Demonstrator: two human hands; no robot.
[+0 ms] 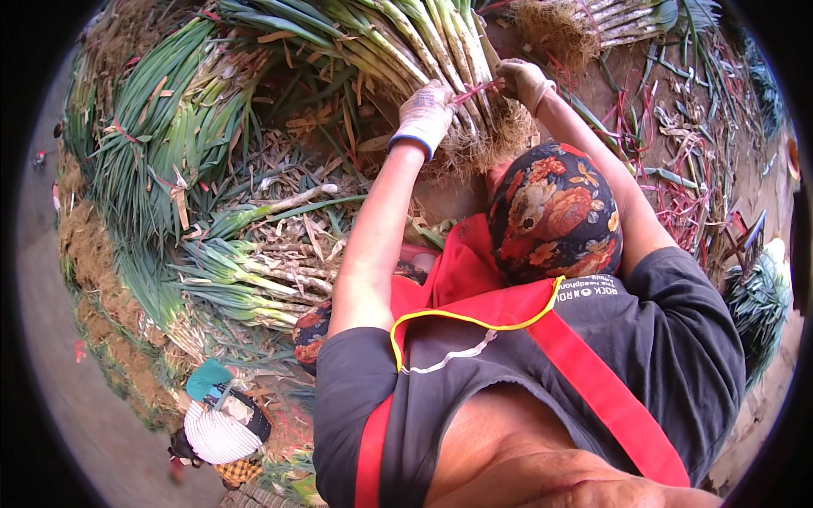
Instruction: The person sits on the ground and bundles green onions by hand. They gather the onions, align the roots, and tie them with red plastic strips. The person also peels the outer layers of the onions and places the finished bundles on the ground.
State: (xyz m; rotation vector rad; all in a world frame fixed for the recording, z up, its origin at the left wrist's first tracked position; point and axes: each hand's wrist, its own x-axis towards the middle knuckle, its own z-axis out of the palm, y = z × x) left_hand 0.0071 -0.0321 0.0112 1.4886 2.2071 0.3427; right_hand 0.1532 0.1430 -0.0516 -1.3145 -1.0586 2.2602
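A thick bundle of green onions point(434, 46) stands tilted before me, its pale stems and tangled roots toward me and its green leaves running away to the far left. A thin red tie point(476, 91) crosses the stems just above the roots. My left hand point(426, 112), in a white glove with a blue cuff, is closed at the tie's left side, against the stems. My right hand point(523, 83), also gloved, pinches the tie on the right of the bundle. The fingertips of both hands are partly hidden.
Tied green onions point(161, 135) are heaped at the left, with loose onions point(254, 284) nearer me. Another bundle point(622, 24) lies at the far right. Red ties point(682, 207) and scraps litter the ground at right. My knee point(555, 212) is under flowered cloth. Another person point(222, 427) is at lower left.
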